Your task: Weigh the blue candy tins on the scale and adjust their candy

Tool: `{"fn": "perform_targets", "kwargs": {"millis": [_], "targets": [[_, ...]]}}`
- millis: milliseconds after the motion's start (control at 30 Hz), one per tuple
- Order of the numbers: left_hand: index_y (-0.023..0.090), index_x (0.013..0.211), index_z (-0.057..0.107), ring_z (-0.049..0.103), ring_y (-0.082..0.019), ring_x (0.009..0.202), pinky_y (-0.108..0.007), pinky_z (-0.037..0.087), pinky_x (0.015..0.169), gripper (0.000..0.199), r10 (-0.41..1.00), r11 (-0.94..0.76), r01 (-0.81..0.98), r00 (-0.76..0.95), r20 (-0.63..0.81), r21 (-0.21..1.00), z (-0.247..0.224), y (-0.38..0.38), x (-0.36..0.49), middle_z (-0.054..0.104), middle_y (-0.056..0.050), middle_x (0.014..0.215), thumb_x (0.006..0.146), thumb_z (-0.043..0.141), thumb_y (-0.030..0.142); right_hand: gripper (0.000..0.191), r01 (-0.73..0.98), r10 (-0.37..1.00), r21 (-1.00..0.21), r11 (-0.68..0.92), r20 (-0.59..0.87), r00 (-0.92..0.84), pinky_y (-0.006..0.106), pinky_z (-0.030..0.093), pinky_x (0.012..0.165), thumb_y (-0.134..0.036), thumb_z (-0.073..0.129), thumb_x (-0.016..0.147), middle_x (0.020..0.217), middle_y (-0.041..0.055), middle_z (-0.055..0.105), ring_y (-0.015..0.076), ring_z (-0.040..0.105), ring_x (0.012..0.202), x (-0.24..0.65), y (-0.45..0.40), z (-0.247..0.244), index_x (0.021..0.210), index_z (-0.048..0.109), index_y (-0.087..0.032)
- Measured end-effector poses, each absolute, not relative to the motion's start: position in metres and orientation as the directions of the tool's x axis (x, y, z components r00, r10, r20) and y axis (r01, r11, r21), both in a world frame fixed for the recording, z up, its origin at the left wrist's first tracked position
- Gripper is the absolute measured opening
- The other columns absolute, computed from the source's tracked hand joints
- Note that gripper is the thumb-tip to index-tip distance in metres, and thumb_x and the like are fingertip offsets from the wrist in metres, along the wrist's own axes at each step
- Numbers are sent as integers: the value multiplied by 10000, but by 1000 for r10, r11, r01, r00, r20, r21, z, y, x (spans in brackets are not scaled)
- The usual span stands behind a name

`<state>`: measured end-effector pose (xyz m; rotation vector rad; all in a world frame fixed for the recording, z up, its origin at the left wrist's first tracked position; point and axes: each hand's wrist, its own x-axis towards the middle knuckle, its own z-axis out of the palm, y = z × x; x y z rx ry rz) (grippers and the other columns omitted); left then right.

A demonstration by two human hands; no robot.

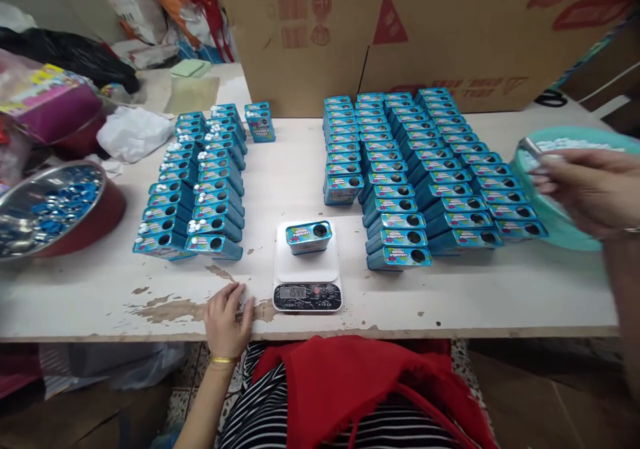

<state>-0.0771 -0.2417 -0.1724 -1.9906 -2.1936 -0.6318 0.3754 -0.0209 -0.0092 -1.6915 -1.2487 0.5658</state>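
Here, the tin (306, 237) stands forward-right of the left fingers (234, 294).

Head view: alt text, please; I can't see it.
A blue box stands on a scale between rows of similar boxes. The right hand holds a metal tool by a teal bowl of white pieces; the left hand rests on the table.

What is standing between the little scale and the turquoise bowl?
In the head view, a block of blue tins stands between the scale and the turquoise bowl, with some tabletop showing beside the scale.
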Motion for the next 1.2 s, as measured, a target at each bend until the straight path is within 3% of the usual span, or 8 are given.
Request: {"fn": "perform_targets", "kwargs": {"millis": [100,233,367,533,700,867,1033,1200], "targets": [[193,1113,585,538,-237,1033,-376,381,903,296,920,46,973,-129,370,226,-173,-241,-78,601,-98,1111,855,552,333,66,259,997,-964,-56,-39,71,238,419,499,-77,655,785,651,48,588,77,522,500,322,-35,-6,819,652,-133],[186,1103,586,539,-236,1018,-372,383,900,294,912,29,975,-116,394,219,-175,-241,-79,604,-94,1101,853,557,338,175,328,905,-944,36,-109,-411,220,428,458,-269,659,801,565,4,562,90,503,461,237,-52,-10,899,673,-125],[185,1109,581,536,-233,1023,-368,386,902,298,906,19,975,-110,409,221,-176,-242,-80,604,-92,1103,852,562,334,128,508,828,-829,235,-104,-552,215,389,446,-180,580,827,548,-5,549,80,472,434,194,-56,-22,862,688,-122],[188,1108,586,536,-236,1030,-375,379,906,297,910,29,973,-121,397,230,-178,-243,-80,604,-93,1111,852,563,339,99,571,829,-706,419,41,-557,264,426,605,-102,618,775,707,43,626,103,522,557,185,-53,-28,793,711,-132],[189,1111,588,533,-238,1037,-379,372,916,306,914,43,969,-136,382,242,-178,-243,-77,602,-94,1118,851,565,349,222,285,855,-958,-39,-180,-487,225,397,460,-269,657,795,616,14,573,84,478,480,199,-57,-29,948,678,-109],[187,1111,586,530,-236,1038,-378,372,915,306,922,53,967,-143,361,249,-176,-243,-76,601,-92,1124,853,560,350,280,-63,770,-853,-518,-433,-470,161,416,461,-305,727,734,773,42,593,64,519,593,222,-67,-38,930,660,-117],[190,1107,590,528,-241,1044,-384,367,916,306,925,64,962,-157,346,267,-176,-242,-76,601,-100,1121,852,556,356,264,-63,736,-815,-576,-484,-474,153,427,472,-228,721,720,790,39,587,65,520,611,232,-73,-44,947,648,-115],[195,1102,593,530,-240,1045,-381,366,915,298,923,62,964,-154,352,258,-176,-242,-75,603,-96,1117,852,556,351,299,27,791,-915,-403,-363,-492,169,315,386,-346,715,742,736,26,590,49,460,501,223,-68,-42,917,617,-124]]}}
